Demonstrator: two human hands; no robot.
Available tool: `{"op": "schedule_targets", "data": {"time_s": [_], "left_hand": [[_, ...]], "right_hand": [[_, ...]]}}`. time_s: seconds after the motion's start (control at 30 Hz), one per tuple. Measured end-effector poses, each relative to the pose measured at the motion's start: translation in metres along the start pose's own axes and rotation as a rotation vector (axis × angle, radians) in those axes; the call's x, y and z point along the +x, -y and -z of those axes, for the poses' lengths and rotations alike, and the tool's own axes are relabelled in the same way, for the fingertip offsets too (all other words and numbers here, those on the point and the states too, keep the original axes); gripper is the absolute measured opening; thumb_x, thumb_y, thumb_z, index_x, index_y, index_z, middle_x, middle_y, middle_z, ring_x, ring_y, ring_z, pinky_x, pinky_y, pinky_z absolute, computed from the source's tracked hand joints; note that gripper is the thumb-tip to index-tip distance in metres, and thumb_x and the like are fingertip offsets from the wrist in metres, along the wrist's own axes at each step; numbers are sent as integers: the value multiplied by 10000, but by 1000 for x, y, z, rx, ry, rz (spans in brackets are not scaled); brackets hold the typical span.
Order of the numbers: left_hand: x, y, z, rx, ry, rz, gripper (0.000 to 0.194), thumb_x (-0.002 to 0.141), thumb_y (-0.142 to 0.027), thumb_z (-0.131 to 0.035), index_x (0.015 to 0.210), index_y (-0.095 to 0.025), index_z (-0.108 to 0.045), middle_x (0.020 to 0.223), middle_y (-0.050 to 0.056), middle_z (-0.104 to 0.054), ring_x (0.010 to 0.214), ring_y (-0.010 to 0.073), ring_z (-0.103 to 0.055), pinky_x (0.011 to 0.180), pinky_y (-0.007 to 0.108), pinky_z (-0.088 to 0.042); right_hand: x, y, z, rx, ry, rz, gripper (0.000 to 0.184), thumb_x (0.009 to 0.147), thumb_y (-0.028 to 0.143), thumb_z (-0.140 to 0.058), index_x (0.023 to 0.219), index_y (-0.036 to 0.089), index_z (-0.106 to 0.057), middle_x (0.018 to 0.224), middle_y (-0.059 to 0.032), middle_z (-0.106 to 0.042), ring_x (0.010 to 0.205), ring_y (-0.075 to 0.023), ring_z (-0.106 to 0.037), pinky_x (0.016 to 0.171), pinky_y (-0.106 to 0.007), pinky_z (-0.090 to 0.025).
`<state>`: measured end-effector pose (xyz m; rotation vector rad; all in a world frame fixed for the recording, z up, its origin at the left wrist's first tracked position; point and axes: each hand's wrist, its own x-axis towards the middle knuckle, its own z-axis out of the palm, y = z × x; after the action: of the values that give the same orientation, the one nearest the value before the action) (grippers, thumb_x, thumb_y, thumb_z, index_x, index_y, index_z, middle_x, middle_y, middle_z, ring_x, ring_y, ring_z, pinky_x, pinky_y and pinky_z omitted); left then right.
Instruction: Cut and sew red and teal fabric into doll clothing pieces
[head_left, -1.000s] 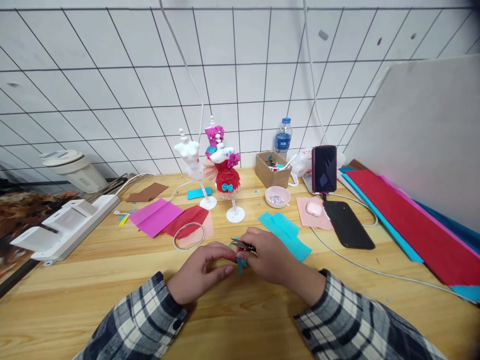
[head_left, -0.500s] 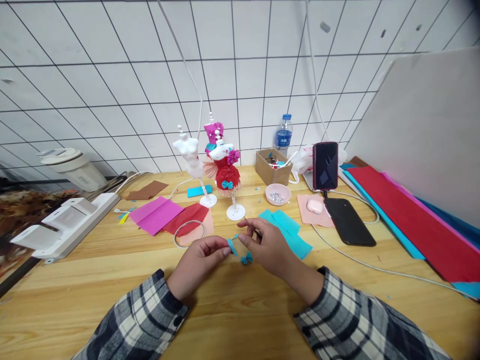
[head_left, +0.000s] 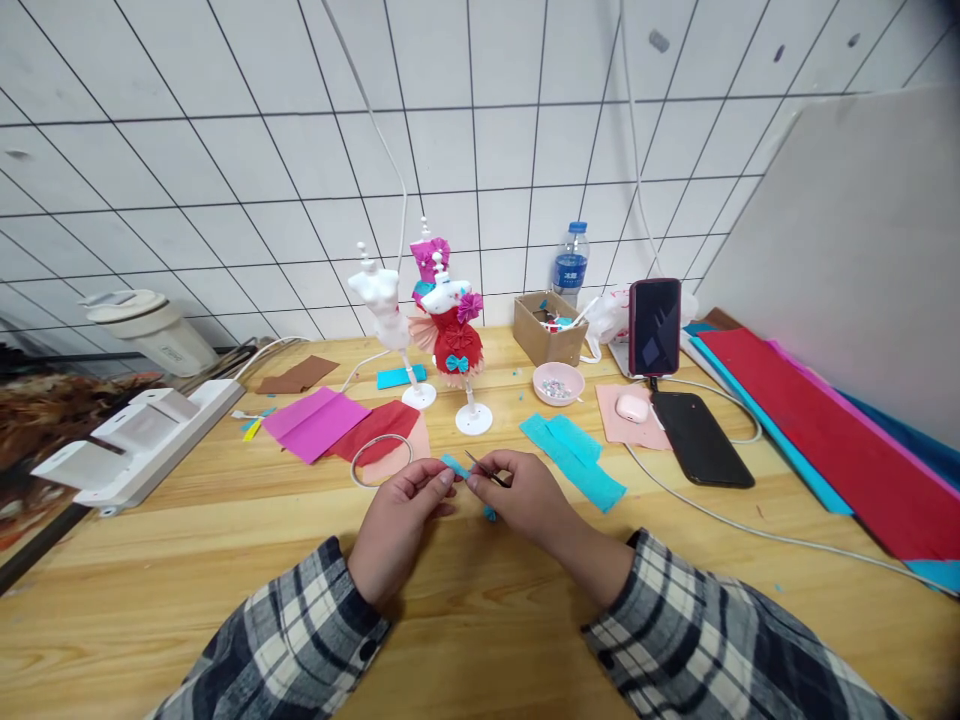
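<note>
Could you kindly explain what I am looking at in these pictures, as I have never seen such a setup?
Certainly. There is no robot here: all the pictures come from one camera on a person's head, looking forward and down at their own bare hands.

The left hand and right hand meet over a wooden table, a turquoise paper strip at their fingertips. The right hand also holds a small dark pointed tool, apparently scissors. A turquoise bow lies partly hidden beside it.

Beyond stand three miniature dress forms: a bare white one, a red-dressed one and a magenta-topped one behind. Nearby are a pink bowl of small beads or gems and a cardboard box.
</note>
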<state>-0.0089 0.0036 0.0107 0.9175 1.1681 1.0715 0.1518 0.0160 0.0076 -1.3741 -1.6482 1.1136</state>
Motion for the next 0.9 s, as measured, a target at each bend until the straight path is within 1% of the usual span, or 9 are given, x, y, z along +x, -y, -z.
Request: {"op": "schedule_targets", "data": {"time_s": [0.1,0.17,0.23,0.3,0.4,0.47,0.57,0.7,0.9], "left_hand": [[-3,0,-2,-146,92,42,266,762,-342,-693,938,-144,-675,914,61,-669,857,156,-600,727,247,-514],[-4,-2,-2,-227,139,65,275,776,-297,-686,1004,-144,-663,989,78,-671,929,170,-608,790,264,-521],[-4,-3,-2,-336,128,111,285,794,-274,-666,1054,-161,-642,1003,75,-676,916,164,-631,798,272,-536],[-3,-2,-1,-417,79,185,248,825,-276,-626,1044,-160,-638,956,69,-686,826,140,-658,730,251,-560],[-2,0,-1,-366,5,270,135,823,-217,-627,918,-129,-665,864,54,-695,686,103,-659,601,194,-564],[-3,2,-3,-290,-5,298,104,805,-172,-647,888,-119,-681,852,52,-700,669,101,-658,614,204,-575],[-6,3,-7,-242,18,326,142,788,-200,-678,900,-115,-697,870,72,-710,735,129,-667,677,235,-581],[-8,3,-9,-229,70,311,223,743,-277,-729,906,-126,-708,954,93,-705,843,162,-655,669,221,-562],[-10,6,-11,-159,42,233,278,706,-299,-759,938,-151,-723,931,64,-693,786,122,-607,672,206,-522]], "right_hand": [[0,1,2,1,47,1,215,772,356,-593,745,158,-673,681,2,-645,617,-116,-527,542,-214,-362],[-1,3,2,-9,53,12,245,773,383,-588,733,157,-673,652,7,-631,590,-110,-503,518,-212,-342],[-2,4,2,1,26,20,222,765,364,-593,735,159,-673,660,7,-633,592,-110,-506,524,-211,-349],[-1,4,1,38,-17,13,175,752,320,-597,749,160,-670,698,3,-647,616,-114,-529,551,-211,-373],[0,1,1,68,-55,-15,165,742,312,-602,759,162,-668,728,-6,-663,643,-127,-555,573,-219,-395],[1,-1,2,58,-56,-23,163,741,314,-601,753,167,-670,722,-7,-666,649,-133,-562,577,-224,-398],[2,-4,1,30,-62,-7,148,744,300,-596,757,176,-676,740,-8,-677,656,-135,-568,591,-230,-404],[1,-4,0,3,-44,-2,161,753,310,-594,763,175,-681,743,-11,-678,644,-132,-559,580,-229,-395],[-1,-2,1,-27,-32,23,166,759,310,-593,761,180,-696,692,-1,-665,612,-125,-542,554,-225,-373]]}}
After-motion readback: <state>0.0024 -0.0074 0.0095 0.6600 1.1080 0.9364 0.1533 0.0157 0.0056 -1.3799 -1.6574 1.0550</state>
